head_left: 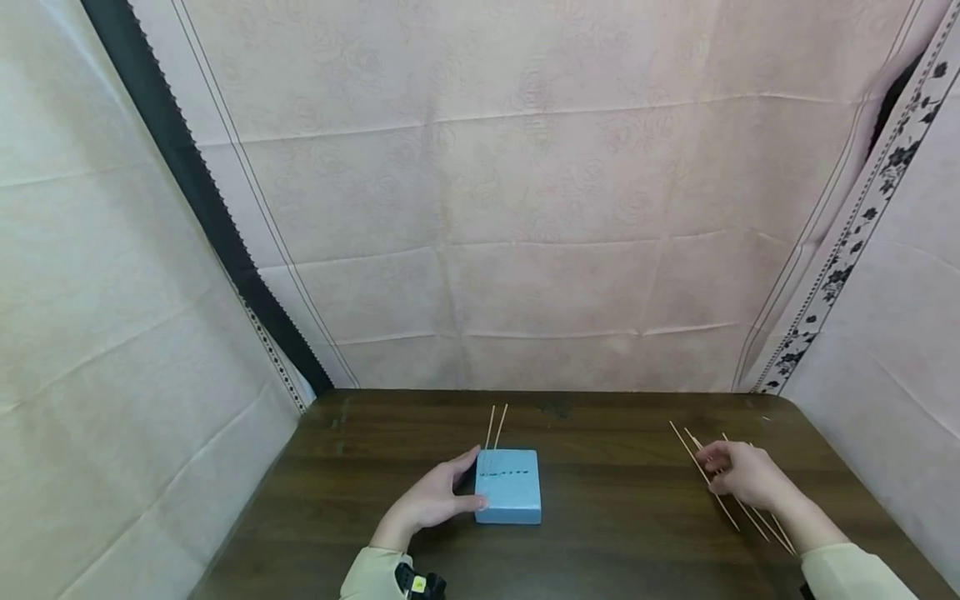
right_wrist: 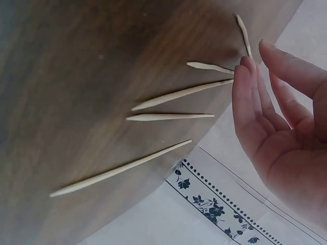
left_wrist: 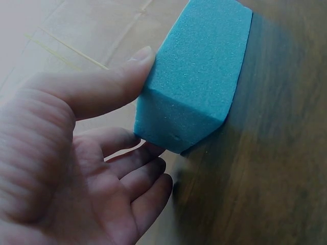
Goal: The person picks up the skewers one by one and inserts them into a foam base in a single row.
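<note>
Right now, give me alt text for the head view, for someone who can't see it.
A person's left hand grips a light-blue block on a dark wooden table; two thin sticks show past the block's far edge. To the right, the right hand is over several loose sticks. Patterned pale cloth hangs behind.

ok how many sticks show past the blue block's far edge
2: a left stick and a right stick, side by side beyond the blue block; others may hide behind it.

sleeves (head_left: 369,577): pale cream | left-wrist device (head_left: 434,587): black, yellow square (head_left: 419,584) | fingers (left_wrist: 149,206): bare
</note>
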A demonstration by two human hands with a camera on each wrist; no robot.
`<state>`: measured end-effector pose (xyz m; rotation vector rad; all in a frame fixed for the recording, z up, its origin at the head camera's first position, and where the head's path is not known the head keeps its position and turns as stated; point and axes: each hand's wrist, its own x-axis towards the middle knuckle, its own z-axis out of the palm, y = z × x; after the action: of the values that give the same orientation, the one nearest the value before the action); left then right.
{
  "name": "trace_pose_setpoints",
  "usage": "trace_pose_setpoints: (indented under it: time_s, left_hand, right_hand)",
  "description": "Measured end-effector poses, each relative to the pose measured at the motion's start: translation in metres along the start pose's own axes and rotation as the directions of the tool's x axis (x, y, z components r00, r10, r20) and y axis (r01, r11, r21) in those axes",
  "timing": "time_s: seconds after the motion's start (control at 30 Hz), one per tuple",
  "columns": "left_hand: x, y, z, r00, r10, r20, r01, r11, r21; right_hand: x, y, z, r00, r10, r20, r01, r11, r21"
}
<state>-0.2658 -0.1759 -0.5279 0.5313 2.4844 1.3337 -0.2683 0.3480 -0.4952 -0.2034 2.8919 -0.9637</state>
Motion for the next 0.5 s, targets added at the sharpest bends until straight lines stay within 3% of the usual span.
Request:
trace_pose_setpoints:
  time_s: [0.2, 0.5]
  left_hand:
    - [-0.001, 0.0, 0.0, 1.0, -0.001, 0.001, 0.001, 1.0, -0.005]
    - [0.0, 0.0, 0.0, 1.0, -0.002, -0.005, 0.002, 1.0, 0.005]
  right_hand:
    - [0.002, 0.002, 0.005, 1.0, 0.03, -0.007, -0.03, 0.999, 0.017]
    - [0.002, 0.003, 0.011, 0.999, 0.0, -0.051, -0.002, 0.999, -0.047]
